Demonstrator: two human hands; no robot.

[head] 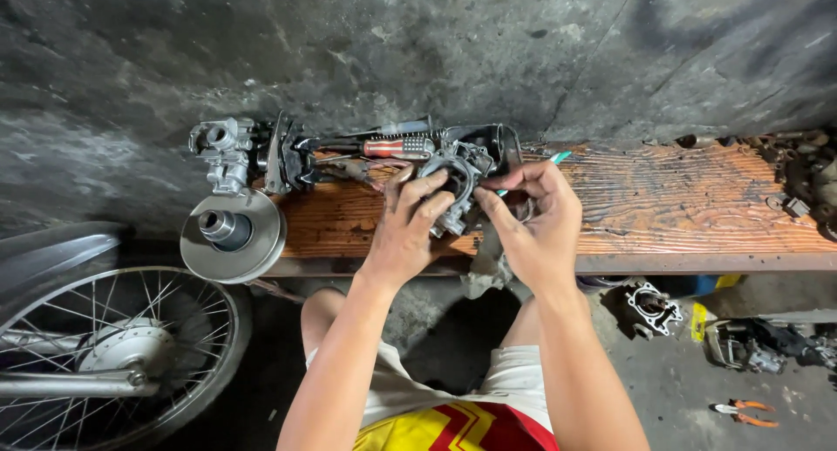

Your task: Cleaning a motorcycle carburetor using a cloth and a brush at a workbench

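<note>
Both my hands hold a grey metal carburetor body (457,182) above a worn wooden bench (663,198). My left hand (408,228) grips its left side with the fingers curled over the top. My right hand (539,220) pinches its right side with thumb and fingertips. A grey rag (488,266) hangs down below the part between my hands. Just behind the part lies a screwdriver with a red and grey handle (397,146).
A second carburetor (223,153) and a round metal pulley disc (234,233) sit at the bench's left end. A spoked motorcycle wheel (113,355) stands at the lower left. On the floor at right lie an engine part (652,308) and orange-handled pliers (743,411).
</note>
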